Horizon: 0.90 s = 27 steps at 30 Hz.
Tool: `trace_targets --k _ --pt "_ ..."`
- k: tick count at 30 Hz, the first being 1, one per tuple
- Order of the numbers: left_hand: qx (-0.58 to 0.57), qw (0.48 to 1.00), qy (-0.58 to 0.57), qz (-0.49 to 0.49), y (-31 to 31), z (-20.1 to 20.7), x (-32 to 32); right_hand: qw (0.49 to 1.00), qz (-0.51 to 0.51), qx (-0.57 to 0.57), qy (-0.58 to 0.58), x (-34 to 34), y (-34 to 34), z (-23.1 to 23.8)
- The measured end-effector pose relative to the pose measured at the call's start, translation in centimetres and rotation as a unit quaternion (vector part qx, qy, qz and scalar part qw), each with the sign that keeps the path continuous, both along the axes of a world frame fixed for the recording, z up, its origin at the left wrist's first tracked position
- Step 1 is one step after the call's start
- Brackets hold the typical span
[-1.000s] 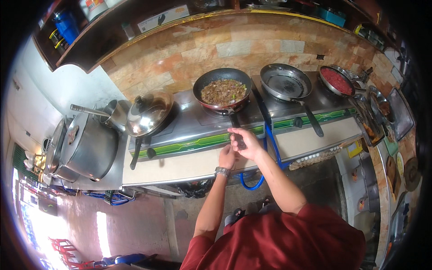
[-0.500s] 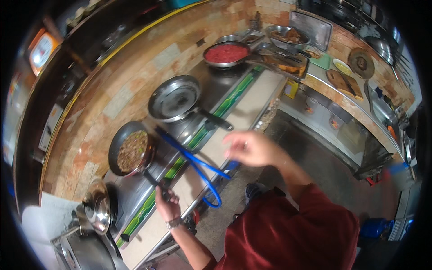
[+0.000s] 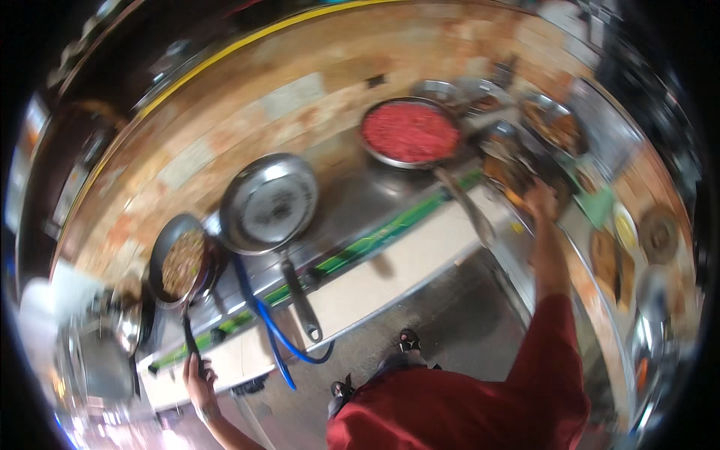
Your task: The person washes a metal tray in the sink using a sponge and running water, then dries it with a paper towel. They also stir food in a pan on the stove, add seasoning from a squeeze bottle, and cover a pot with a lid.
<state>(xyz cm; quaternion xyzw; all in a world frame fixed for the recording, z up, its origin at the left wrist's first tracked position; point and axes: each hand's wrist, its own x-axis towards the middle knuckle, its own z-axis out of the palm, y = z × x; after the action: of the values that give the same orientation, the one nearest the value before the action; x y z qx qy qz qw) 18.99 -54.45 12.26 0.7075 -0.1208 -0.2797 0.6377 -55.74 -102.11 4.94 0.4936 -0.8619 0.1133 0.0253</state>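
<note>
A dark pan (image 3: pixel 171 231) sits on the steel stove (image 3: pixel 345 176) just left of the silver pan (image 3: pixel 274 202), its black handle (image 3: pixel 190 337) pointing back at the wearer and slanting slightly right, the long axis running from the wall side to the counter edge. Watching from afar, I see a round, deep-sided vessel, dull inside, with brown, chopped-looking food (image 3: pixel 184 264) spread over its base. The wearer's left hand (image 3: pixel 199 384), below and left of the silver pan, has its fingers curled round the handle's end. The right hand (image 3: pixel 541 201) reaches well to the right of the silver pan, over a blurred tray (image 3: pixel 495 186); I cannot tell whether it grips anything. I count three long-handled pans: the dark one, the silver one and, to the silver one's right, a pan of red food (image 3: pixel 465 206). One blue hose (image 3: pixel 264 307) hangs below the silver pan, and one shiny lid (image 3: pixel 129 328) rests well to its left.
</note>
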Motion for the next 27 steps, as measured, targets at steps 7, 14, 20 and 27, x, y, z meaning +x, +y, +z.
trace_targets --k 7,14,20,27 --pt "0.15 0.982 -0.113 -0.007 -3.0 2.1 -2.6 0.971 0.193 0.024 0.135 -7.5 -4.5 -3.3" --pt "0.145 0.981 -0.131 -0.005 -2.1 1.1 -1.9 0.948 0.264 -0.124 0.129 -12.2 -8.7 2.9" --pt "0.067 0.99 -0.114 -0.048 -2.5 0.6 -0.8 0.866 0.473 -0.116 -0.113 14.1 5.3 25.0" --pt "-0.125 0.984 0.103 -0.068 -1.6 0.7 -1.3 0.637 0.769 -0.008 -0.051 54.3 15.6 24.8"
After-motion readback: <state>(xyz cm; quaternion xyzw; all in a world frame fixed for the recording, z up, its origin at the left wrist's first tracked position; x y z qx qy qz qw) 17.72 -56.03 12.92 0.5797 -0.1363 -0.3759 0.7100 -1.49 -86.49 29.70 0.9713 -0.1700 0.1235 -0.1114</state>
